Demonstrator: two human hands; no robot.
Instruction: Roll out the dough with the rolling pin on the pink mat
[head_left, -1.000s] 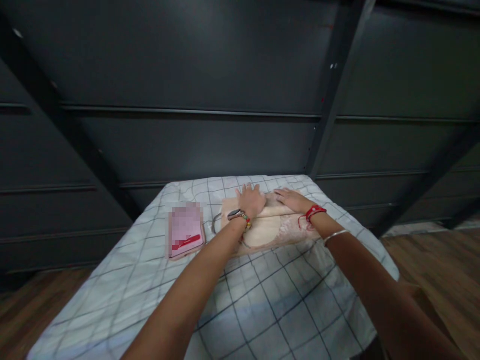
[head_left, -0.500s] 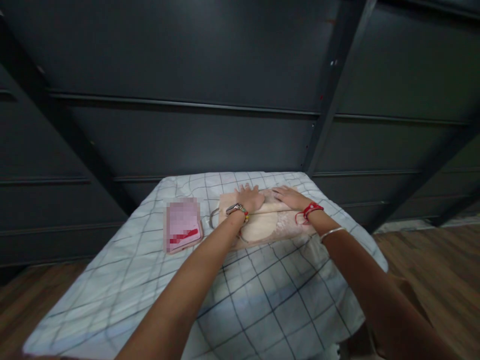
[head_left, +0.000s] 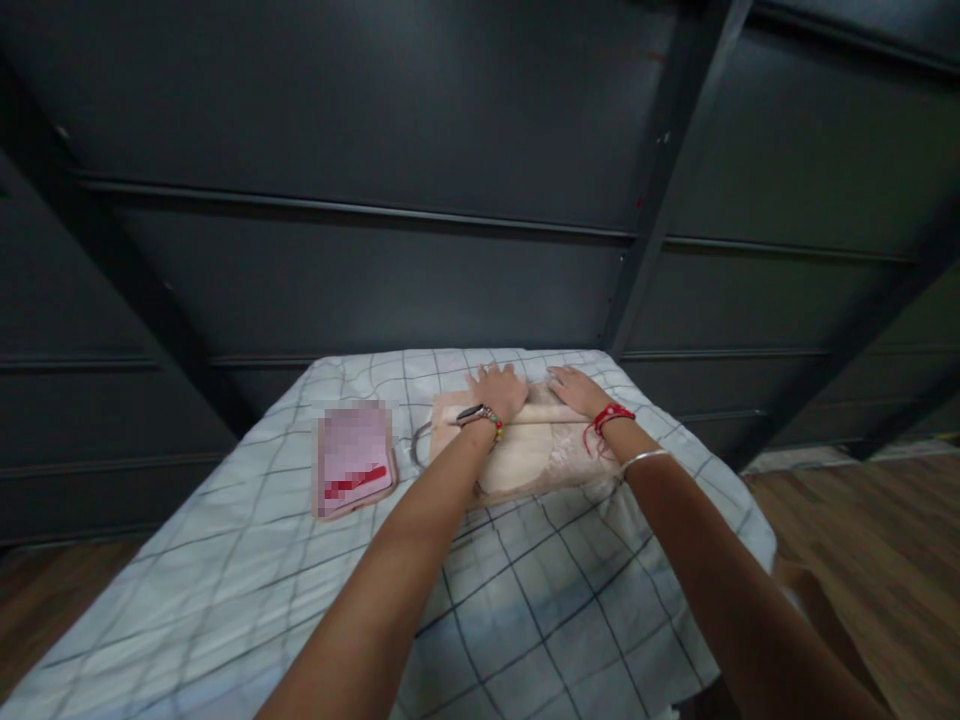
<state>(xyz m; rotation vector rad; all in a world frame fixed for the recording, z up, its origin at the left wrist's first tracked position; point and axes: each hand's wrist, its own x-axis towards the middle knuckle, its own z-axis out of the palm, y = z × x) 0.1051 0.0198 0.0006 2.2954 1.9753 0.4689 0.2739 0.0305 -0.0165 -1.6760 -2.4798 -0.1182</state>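
Note:
A beige, lace-trimmed piece of fabric, apparently a folded garment, lies across the far part of the cloth-covered table. My left hand is flat on its far edge, fingers spread and pointing away from me. To its right, my right hand rests on the fabric's far right corner with its fingers stretched out. A raised fold runs sideways between the two wrists. At the fabric's left end, a thin greyish strap makes a loop. My hands and wrists hide part of the far edge.
Left of the fabric lies a pink phone-like object, partly blurred out. A white checked cloth covers the table and hangs in creases at the near side. Dark metal panels stand right behind the table. Wooden floor shows at the right.
My view has shifted slightly, so the phone-like object appears further left and lower. Both hands stay on the fabric, and the fold between my wrists looks more raised.

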